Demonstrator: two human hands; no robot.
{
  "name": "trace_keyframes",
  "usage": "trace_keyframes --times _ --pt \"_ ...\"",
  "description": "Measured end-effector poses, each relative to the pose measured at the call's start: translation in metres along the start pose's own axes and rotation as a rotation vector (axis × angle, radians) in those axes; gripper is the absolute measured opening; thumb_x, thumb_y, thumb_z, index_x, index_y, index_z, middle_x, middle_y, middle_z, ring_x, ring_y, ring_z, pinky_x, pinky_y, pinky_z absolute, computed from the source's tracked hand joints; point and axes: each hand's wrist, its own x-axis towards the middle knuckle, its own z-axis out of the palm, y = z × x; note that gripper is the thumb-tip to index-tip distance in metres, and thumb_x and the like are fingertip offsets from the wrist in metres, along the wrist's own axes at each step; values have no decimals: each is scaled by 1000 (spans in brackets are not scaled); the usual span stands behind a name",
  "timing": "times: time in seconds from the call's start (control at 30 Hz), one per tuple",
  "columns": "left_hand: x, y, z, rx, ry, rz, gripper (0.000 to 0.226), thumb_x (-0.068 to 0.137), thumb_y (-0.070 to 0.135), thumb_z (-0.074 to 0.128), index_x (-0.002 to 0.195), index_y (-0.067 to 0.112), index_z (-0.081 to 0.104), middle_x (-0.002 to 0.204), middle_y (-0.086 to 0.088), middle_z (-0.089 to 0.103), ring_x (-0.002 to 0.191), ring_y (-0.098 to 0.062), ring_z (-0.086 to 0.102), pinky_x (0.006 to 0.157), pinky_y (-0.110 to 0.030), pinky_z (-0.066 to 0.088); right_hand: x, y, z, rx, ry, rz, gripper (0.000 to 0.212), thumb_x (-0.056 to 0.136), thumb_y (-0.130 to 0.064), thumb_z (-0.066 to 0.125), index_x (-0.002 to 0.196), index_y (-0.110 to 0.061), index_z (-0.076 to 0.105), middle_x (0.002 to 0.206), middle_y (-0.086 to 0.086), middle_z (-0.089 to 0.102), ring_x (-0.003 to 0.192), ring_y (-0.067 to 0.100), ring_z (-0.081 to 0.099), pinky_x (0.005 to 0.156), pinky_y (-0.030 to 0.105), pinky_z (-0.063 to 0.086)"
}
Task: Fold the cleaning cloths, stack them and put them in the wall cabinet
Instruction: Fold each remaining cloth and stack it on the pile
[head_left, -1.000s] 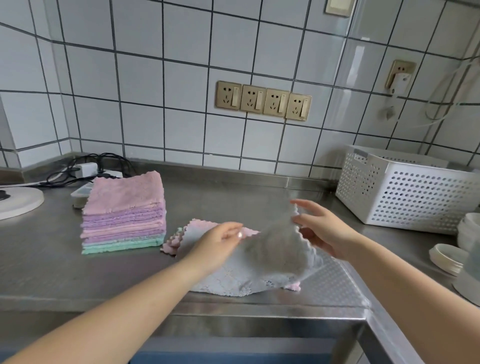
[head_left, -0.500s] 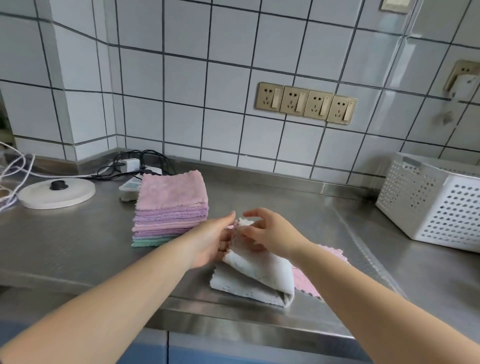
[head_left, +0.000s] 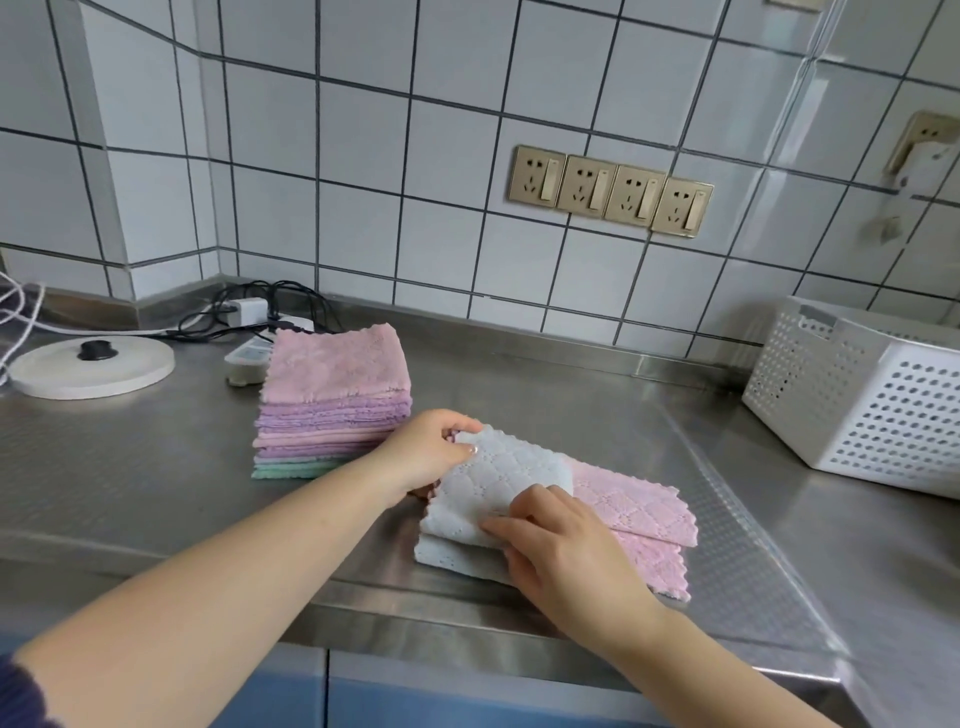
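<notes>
Two hands work one pale grey cloth (head_left: 493, 483) at the front of the steel bench (head_left: 130, 483). The left hand (head_left: 434, 454) pinches its far corner between thumb and fingers; the right hand (head_left: 558, 545) presses the near edge with loosely bent fingers, gripping nothing.

A second ago the cloth hung open between the hands; half a second ago it was doubled over; it now lies folded small. Judgement: this fold is nearly complete and the cloth is due for stacking.

Beneath it lie pink cloths (head_left: 639, 509), not yet folded small. The finished stack (head_left: 332, 400) stands just left, pink over purple over green.

Beyond: a white perforated basket (head_left: 852, 395) at right, a round white base (head_left: 93, 366) and cables at left, a tiled wall with four sockets (head_left: 610, 191). No wall cabinet is in view.
</notes>
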Motion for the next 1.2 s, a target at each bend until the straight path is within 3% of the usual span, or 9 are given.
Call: trace_keyframes --times 0.1,0.3,0.43,0.5,0.6,0.7,0.97,1.1,1.2 --pt "3 -4 -4 68 -2 15 36 88 11 60 124 17 60 132 -1 56 115 -17 54 93 -24 42 -1 2 6 -14 -37 -22 32 70 -7 61 96 -24 72 79 -2 57 66 20 57 54 27 50" --pt "-3 -9 -1 328 -33 34 41 87 16 60 128 18 56 125 -10 56 110 -23 55 97 -27 39 -3 1 2 89 -184 -1 30 78 -24 47 95 -29 72 80 -7 59 67 12 59 55 19 48" --pt "-14 6 17 700 159 411 44 88 15 50 132 17 50 144 -5 38 133 -24 36 110 -31 28 12 11 -6 362 -91 372 43 82 -41 36 102 -24 70 94 -5 62 85 9 58 77 21 45" --pt "-17 14 31 752 94 501 46 91 13 42 137 14 44 152 -3 30 142 -20 23 115 -34 22 22 19 1 273 -62 455 51 83 -36 31 115 -16 65 115 0 61 106 17 57 90 24 42" --pt "-16 5 45 913 -81 385 53 96 20 31 148 13 20 158 -1 14 146 -16 9 119 -35 7 20 20 16 72 -322 446 76 75 -49 6 141 -26 36 149 -7 33 141 19 26 111 46 27" --pt "-24 -12 46 964 -160 255 56 99 31 25 150 16 8 160 0 0 146 -13 -1 118 -35 -5 8 23 21 -13 -499 474 89 65 -59 -9 149 -33 11 158 -12 4 146 11 -2 115 51 4" --pt "-36 -15 32 939 -189 191 61 98 48 23 150 24 2 159 2 -9 146 -13 -9 118 -37 -6 6 30 5 -131 -574 553 111 53 -89 -16 148 -36 7 159 -5 2 147 16 -1 115 50 3" --pt "-48 -18 8 867 -29 176 64 94 52 36 149 23 18 156 -2 18 143 -20 15 116 -34 14 -5 42 -16 -100 -423 677 62 89 -57 42 143 -28 31 142 -1 43 131 20 39 107 34 31" --pt "-54 -19 -8 858 64 155 55 91 50 44 140 27 35 132 1 47 124 -20 41 102 -33 35 -3 45 -26 305 -353 889 43 91 -38 52 131 -26 46 94 -7 66 66 6 63 62 22 48"
